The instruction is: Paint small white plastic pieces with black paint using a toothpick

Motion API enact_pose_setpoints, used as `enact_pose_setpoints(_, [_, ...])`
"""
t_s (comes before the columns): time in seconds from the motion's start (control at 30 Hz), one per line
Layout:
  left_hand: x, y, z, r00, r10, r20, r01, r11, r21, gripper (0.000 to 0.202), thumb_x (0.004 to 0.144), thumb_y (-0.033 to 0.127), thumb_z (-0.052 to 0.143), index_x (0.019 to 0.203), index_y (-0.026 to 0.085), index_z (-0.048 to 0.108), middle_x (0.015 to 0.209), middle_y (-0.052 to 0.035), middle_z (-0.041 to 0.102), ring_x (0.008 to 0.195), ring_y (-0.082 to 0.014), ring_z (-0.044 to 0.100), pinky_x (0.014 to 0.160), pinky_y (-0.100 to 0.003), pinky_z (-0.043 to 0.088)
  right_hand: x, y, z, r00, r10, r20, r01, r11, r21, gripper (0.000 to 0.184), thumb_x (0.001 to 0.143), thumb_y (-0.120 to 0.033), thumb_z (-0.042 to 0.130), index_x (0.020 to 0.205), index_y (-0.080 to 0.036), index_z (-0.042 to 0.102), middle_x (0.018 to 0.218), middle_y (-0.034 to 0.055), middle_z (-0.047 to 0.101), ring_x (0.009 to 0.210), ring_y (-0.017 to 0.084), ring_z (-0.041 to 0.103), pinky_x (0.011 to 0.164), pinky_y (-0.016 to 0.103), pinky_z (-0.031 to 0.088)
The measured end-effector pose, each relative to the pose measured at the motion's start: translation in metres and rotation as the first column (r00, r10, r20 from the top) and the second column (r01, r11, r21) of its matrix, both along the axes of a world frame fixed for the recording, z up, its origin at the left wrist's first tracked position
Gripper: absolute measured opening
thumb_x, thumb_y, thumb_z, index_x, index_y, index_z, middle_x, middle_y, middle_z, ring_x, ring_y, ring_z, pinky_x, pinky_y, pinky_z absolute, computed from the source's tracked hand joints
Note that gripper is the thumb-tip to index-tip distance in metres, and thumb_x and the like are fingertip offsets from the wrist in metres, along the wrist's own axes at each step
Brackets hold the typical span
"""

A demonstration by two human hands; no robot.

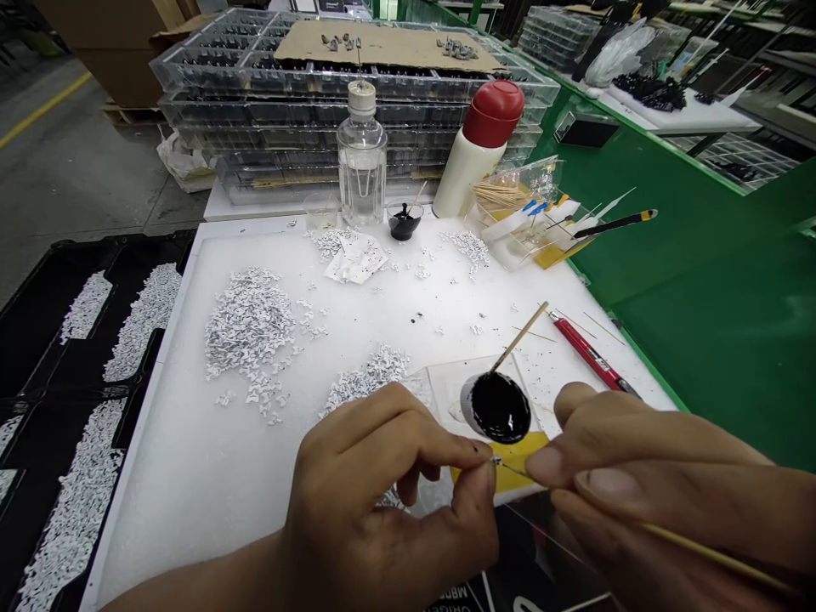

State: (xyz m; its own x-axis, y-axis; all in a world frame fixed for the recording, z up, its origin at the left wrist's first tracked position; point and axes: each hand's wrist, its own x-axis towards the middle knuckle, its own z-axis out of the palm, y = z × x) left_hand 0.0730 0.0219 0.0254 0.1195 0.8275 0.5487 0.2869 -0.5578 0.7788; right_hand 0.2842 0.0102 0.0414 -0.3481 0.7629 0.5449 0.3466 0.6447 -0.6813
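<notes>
My left hand (388, 484) pinches a tiny white piece (495, 461) between thumb and forefinger. My right hand (663, 493) grips a thin wooden stick (707, 554), whose fine tip reaches the piece or comes very close to it. Just beyond the fingertips, a small cup of black paint (501, 410) with another wooden stick (519, 337) in it is tilted toward me on a clear plastic base. Yellow tape (532, 444) shows below the cup. Partly behind my left hand lies a heap of small white pieces (373, 374).
A larger heap of white pieces (248, 327) lies left on the white table (191, 459). At the back stand a clear bottle (362, 170), a red-capped flask (478, 153), a small black paint bowl (404, 225) and stacked clear trays (280, 110). A red cutter (592, 353) lies right.
</notes>
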Motion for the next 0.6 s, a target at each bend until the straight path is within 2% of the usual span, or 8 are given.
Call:
enact_pose_setpoints(0.2, [-0.0006,0.0005,-0.0001,1.000,-0.002,-0.008,0.002,1.000,-0.003,0.016,0.077,-0.001,0.075,0.077,0.014,0.069,0.063,0.0036,0.069,0.051,-0.0073,0.057,0.045,-0.021,0.049,-0.0119,-0.0023,-0.0020,0.993,-0.067,-0.095,0.070,0.997,0.022,0.040,0.086,-0.013,0.084,0.120,-0.025,0.068,0.101,0.0004,0.076,0.091,0.016,0.072,0.074,0.027,0.071])
enact_pose_setpoints(0.4, [-0.0030,-0.0005,-0.0020,1.000,-0.005,0.006,0.005,1.000,0.005,0.015,0.077,-0.001,0.074,0.078,0.014,0.070,0.063,0.0039,0.068,0.050,-0.0068,0.056,0.044,-0.021,0.048,-0.0096,0.0010,-0.0022,0.999,-0.049,-0.011,0.049,0.997,0.053,0.040,0.090,-0.010,0.078,0.124,-0.028,0.067,0.103,0.0001,0.076,0.087,0.015,0.072,0.078,0.026,0.070])
enact_pose_setpoints(0.6, [0.0001,0.0000,-0.0017,1.000,-0.014,0.020,0.014,1.000,-0.009,0.016,0.078,0.000,0.075,0.080,0.015,0.070,0.066,0.0039,0.069,0.052,-0.0071,0.057,0.046,-0.020,0.049,-0.0070,-0.0017,-0.0028,0.998,-0.041,0.054,0.040,0.999,0.017,0.033,0.091,-0.019,0.080,0.121,-0.026,0.067,0.103,0.0019,0.075,0.092,0.016,0.072,0.078,0.027,0.071])
